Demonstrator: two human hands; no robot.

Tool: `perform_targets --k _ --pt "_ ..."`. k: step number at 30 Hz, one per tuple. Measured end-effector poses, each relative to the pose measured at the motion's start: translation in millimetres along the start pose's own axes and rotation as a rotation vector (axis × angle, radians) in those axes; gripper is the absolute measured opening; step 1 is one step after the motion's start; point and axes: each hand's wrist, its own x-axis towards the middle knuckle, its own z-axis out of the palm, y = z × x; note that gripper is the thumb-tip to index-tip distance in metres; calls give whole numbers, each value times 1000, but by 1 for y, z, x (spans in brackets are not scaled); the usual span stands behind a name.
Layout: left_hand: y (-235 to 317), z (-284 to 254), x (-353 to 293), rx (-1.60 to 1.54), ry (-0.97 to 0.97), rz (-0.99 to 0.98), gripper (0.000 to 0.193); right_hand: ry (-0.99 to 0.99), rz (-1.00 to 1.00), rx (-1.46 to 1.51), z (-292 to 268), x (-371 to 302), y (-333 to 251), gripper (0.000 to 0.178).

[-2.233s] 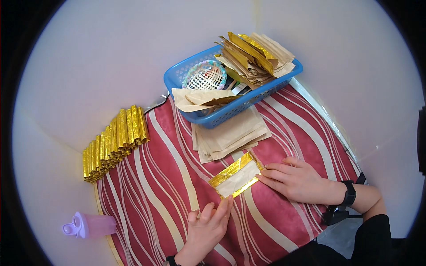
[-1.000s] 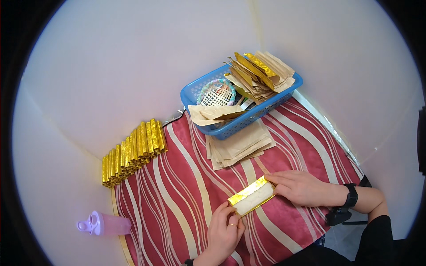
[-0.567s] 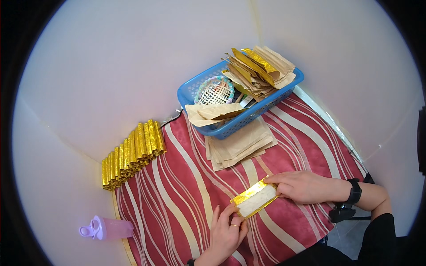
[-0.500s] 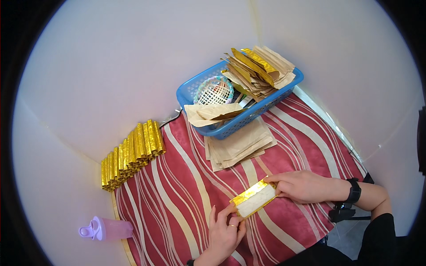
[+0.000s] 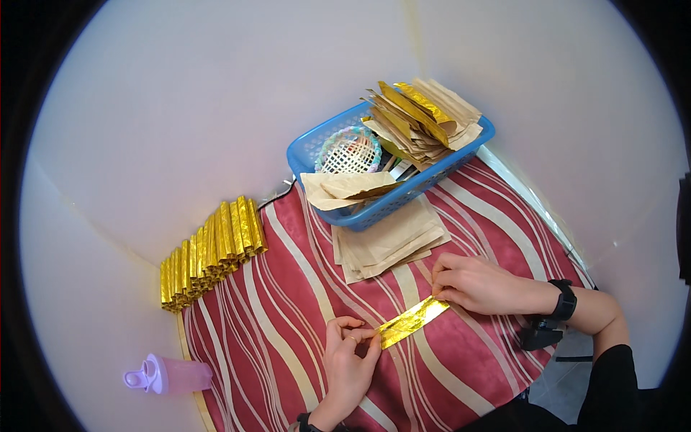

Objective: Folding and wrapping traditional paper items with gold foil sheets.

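Observation:
A flat strip of shiny gold foil paper (image 5: 415, 323) lies slantwise over the red striped cloth (image 5: 288, 317), its gold face up. My left hand (image 5: 351, 363) pinches the strip's near left end between thumb and fingers, a ring on one finger. At the far right end, my right hand (image 5: 473, 284) closes thumb and fingertips on the strip's upper corner. The underside of the strip is hidden. Beyond it rests a fanned stack of tan paper sheets (image 5: 392, 245), partly beneath the blue basket.
A blue plastic basket (image 5: 389, 207) at the back holds folded tan and gold papers (image 5: 421, 119) and a small woven bowl (image 5: 349, 153). Gold paper rolls (image 5: 216, 248) are piled against the left wall. A purple bottle (image 5: 178, 376) lies at the lower left edge.
The white inner panel that showed on the gold paper is now covered, leaving a narrower all-gold strip. Both hands have shifted their grip; my right hand moved slightly upward, my left slightly leftward.

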Motion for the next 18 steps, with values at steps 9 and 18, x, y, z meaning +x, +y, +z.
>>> perform_targets --k 9,18 --pt "-2 -2 4 -3 -15 -32 14 8 84 111 -2 3 2 14" --pt "-9 -4 8 114 -34 174 12 -10 37 158 -3 3 10 11"
